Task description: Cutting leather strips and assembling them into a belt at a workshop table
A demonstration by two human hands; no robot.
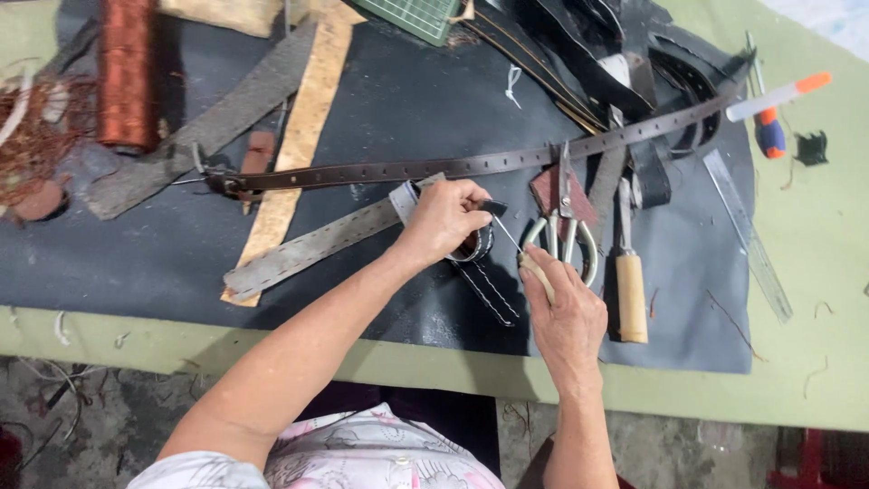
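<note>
Dark mat (380,109): left hand (444,219) pinching strap (493,290)

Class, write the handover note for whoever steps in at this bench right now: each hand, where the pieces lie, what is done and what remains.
Left hand pinches the looped end of a black stitched strap on the dark mat.
Right hand grips a wooden-handled awl, tip at the loop.
Scissors lie just beyond.
Done: white stitching runs along the strap.
Left: the loop end, where the awl is working.

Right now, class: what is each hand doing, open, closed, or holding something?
Left hand: closed, pinching a black leather strap.
Right hand: closed on a wooden-handled awl.
</note>
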